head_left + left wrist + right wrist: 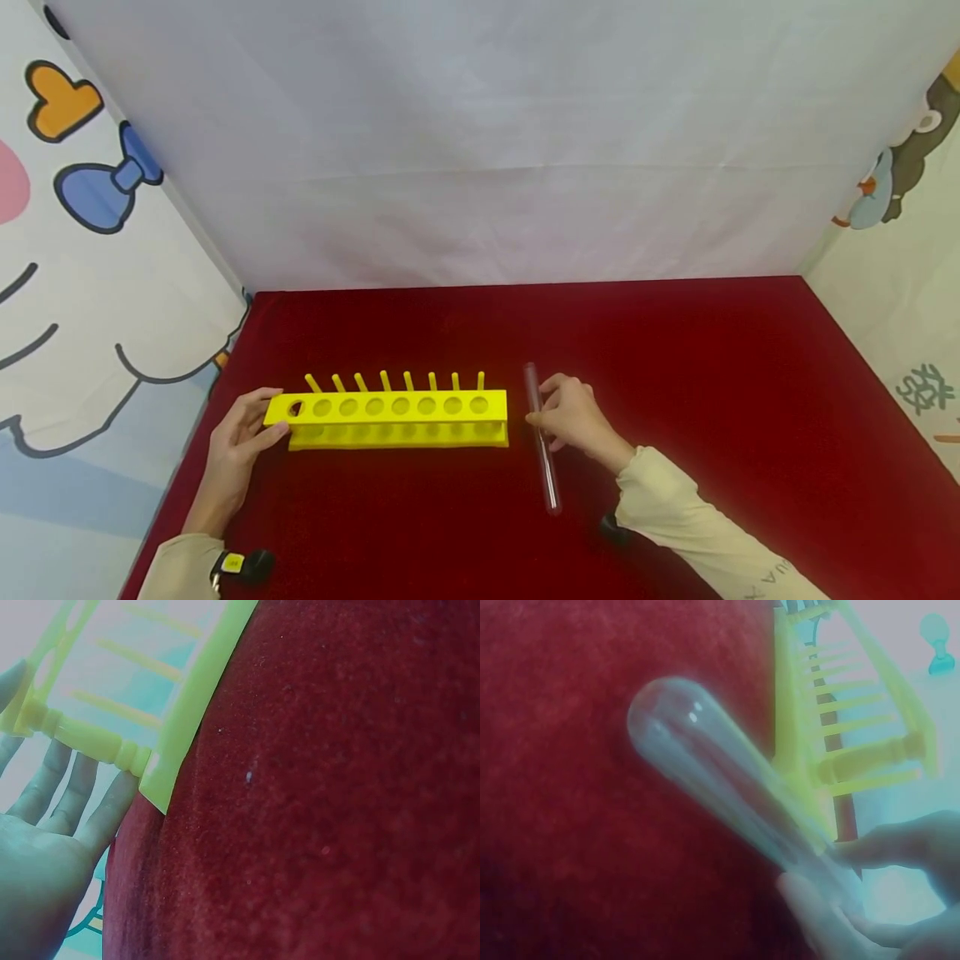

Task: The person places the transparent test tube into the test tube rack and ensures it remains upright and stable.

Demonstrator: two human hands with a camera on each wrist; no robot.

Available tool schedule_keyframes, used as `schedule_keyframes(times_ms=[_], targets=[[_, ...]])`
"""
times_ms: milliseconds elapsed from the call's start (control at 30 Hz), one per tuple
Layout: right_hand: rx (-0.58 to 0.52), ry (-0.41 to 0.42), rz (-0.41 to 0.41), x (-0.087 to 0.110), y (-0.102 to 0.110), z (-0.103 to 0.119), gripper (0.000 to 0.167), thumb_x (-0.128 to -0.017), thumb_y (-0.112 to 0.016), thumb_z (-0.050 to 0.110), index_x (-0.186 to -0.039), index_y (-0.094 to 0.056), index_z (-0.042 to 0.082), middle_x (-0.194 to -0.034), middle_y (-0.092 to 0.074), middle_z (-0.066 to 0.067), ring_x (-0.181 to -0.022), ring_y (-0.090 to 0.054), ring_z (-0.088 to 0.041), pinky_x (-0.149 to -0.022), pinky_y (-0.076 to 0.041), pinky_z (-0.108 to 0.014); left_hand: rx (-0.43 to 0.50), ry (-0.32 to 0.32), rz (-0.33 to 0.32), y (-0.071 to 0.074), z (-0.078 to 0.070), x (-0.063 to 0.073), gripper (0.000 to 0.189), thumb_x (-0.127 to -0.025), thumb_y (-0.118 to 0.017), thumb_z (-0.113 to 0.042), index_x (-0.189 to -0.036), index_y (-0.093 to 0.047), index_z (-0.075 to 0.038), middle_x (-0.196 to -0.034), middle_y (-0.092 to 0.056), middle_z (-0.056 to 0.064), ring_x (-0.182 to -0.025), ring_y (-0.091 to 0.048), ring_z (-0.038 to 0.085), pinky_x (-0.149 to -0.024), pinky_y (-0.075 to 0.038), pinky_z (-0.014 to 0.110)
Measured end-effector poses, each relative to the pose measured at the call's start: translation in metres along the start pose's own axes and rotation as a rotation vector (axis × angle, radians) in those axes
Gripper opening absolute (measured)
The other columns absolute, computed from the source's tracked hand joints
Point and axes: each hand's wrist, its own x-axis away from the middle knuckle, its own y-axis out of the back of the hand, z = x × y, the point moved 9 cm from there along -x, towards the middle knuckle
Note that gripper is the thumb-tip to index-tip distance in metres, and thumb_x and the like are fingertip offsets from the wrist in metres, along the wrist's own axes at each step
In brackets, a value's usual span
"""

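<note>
A yellow test tube rack (pixel 386 408) stands on the red cloth, with a row of round holes on top and several pegs along its back. My left hand (pixel 236 446) holds the rack's left end, thumb at the front corner of the top plate and fingers behind. In the left wrist view, the fingers (pixel 112 806) lie along the rack's end post (pixel 86 739). Right of the rack, my right hand (pixel 573 417) pinches a clear glass test tube (pixel 546 467) between thumb and fingers. The tube's rounded closed end (pixel 667 712) points toward me, tilted slightly.
Dark red cloth (pixel 712 358) covers the table. A pale curtain (pixel 480 167) hangs behind it. Printed cartoon panels stand at the left (pixel 112 308) and right (pixel 885 275) sides.
</note>
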Motion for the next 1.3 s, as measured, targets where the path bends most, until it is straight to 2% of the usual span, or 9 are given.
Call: schedule_keyframes(times_ms=[300,600,1300], targets=[[-0.030,0.024,-0.030,0.003,0.009,0.007,0.044,-0.077,-0.075,0.003,-0.115,-0.054,-0.005,-0.076,-0.061,-0.011,-0.055,-0.060,-0.021,-0.045,-0.052,-0.035,0.007,0.016,-0.003,0.000,0.000,0.000,0.038,-0.093,-0.050,0.005,-0.130,-0.043,0.004,-0.112,-0.055,0.010,-0.095,-0.058,0.011,-0.081,-0.048,0.017],[-0.046,0.035,-0.051,0.007,0.015,0.019,0.044,-0.077,-0.076,0.005,-0.116,-0.056,-0.001,-0.081,-0.059,-0.012,-0.057,-0.060,-0.021,-0.047,-0.053,-0.035,-0.007,0.012,0.008,-0.001,0.000,0.000,0.039,-0.094,-0.050,0.003,-0.131,-0.040,0.006,-0.112,-0.055,0.009,-0.095,-0.059,0.010,-0.081,-0.047,0.017],[-0.082,0.118,-0.058,0.016,0.020,0.036,0.044,-0.077,-0.077,0.006,-0.116,-0.057,0.003,-0.084,-0.059,-0.011,-0.063,-0.063,-0.020,-0.051,-0.054,-0.039,0.016,0.032,-0.027,0.001,0.001,0.001,0.039,-0.093,-0.050,0.005,-0.131,-0.042,0.005,-0.112,-0.057,0.008,-0.095,-0.059,0.012,-0.080,-0.048,0.018]])
